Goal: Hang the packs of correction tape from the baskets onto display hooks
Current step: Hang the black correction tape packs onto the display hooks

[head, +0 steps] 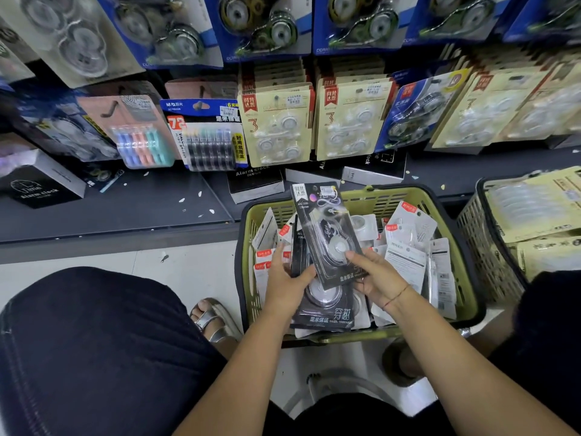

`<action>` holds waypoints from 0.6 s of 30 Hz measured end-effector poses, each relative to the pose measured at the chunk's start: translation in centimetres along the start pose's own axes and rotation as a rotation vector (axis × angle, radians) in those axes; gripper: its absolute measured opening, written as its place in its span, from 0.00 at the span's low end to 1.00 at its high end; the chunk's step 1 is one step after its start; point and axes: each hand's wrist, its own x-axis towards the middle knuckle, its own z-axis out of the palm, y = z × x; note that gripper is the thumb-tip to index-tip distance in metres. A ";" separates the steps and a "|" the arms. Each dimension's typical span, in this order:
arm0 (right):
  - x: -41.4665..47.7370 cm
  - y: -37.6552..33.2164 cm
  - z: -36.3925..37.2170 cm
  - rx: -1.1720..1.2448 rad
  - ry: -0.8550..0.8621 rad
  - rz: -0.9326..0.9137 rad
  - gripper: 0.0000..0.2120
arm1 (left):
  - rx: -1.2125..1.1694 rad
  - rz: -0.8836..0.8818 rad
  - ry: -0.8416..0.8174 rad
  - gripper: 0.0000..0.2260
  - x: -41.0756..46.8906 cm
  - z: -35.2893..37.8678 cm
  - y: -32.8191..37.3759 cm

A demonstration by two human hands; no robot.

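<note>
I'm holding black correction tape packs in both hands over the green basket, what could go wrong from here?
1. The right hand pinches the raised black pack only near its lower end; it may tip and drop into the green basket.
2. The left hand grips a loose stack of black packs, which could fan out and slip among the white packs.

Top-row packs (261, 26) partly beyond the upper edge, grey basket (484, 234) beyond the right.

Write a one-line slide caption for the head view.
Left hand grips a stack of black packs over the green basket; right hand pinches a single pack.
</note>
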 end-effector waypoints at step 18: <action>-0.3 -0.9 0.8 0.252 -0.024 -0.027 0.27 | 0.027 0.132 -0.072 0.34 -1.2 0.2 2.0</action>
